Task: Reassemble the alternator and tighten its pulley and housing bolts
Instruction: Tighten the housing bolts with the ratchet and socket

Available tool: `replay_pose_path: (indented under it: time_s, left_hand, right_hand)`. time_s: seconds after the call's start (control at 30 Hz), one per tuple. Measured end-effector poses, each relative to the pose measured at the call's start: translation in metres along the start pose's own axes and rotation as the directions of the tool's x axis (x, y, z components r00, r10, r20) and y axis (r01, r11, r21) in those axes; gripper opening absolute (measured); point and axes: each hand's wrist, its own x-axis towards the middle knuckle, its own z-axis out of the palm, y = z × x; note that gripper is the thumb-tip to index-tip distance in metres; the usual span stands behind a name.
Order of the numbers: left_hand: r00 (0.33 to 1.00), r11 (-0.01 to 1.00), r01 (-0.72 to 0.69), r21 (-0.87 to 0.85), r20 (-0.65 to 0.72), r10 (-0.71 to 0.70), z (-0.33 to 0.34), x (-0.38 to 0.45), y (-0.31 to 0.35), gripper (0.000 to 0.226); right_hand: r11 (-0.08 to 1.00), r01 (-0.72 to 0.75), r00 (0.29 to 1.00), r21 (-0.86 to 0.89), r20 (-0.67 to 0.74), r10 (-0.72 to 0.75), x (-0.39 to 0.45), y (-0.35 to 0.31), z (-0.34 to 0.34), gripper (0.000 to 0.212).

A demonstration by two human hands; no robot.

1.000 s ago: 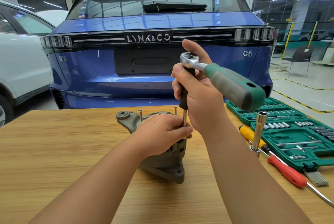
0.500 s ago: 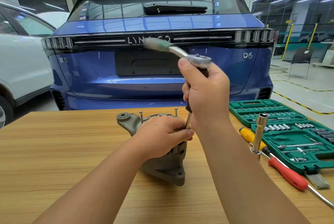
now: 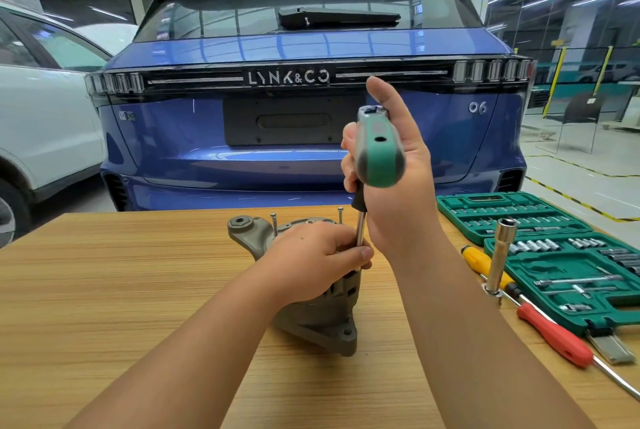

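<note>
My left grip (image 3: 317, 257) is curled over the top of the alternator (image 3: 322, 310), fingers wrapped around its upper housing and thumb pressed against the thin steel shaft (image 3: 360, 232) of the driver that rises just to its right. The alternator stands directly under that grip on the wooden tabletop (image 3: 104, 290), its mounting ear (image 3: 242, 226) jutting out to the left and two long bolts (image 3: 340, 214) poking up just beyond my knuckles. My right grip (image 3: 391, 172) sits above and slightly right of the left one, fingers closed around the driver's black handle with the thumb standing straight up; the green-and-grey ratchet (image 3: 379, 154) on top points its handle end toward me. So the alternator lies below and a little left of my right grip, joined to it by the shaft. Well to the right of both grips lie the green socket case (image 3: 561, 255), an upright socket extension (image 3: 500, 255), a yellow screwdriver (image 3: 485, 264) and a red screwdriver (image 3: 554, 335). Beyond the tabletop stands a blue car (image 3: 311, 116).
</note>
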Motion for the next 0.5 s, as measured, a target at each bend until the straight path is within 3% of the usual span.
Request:
replay_pose_path:
  time_s: [0.23, 0.37, 0.5]
  left_hand:
    - [1.0, 1.0, 0.002, -0.01, -0.009, -0.002, -0.0004, 0.0013, -0.0027, 0.022]
    - [1.0, 1.0, 0.009, -0.02, -0.003, -0.009, 0.0003, 0.0017, -0.0031, 0.022]
    - [1.0, 0.999, -0.013, 0.044, 0.009, 0.013, 0.0014, 0.0021, -0.0021, 0.029]
  right_hand:
    - [0.966, -0.088, 0.995, 0.243, 0.071, 0.073, -0.0007, 0.0019, -0.0049, 0.046]
    - [0.989, -0.108, 0.994, 0.096, -0.013, 0.11, 0.0012, 0.0005, -0.0009, 0.041]
    - [0.994, -0.051, 0.962, -0.094, -0.273, 0.024, 0.0022, -0.0017, 0.0029, 0.018]
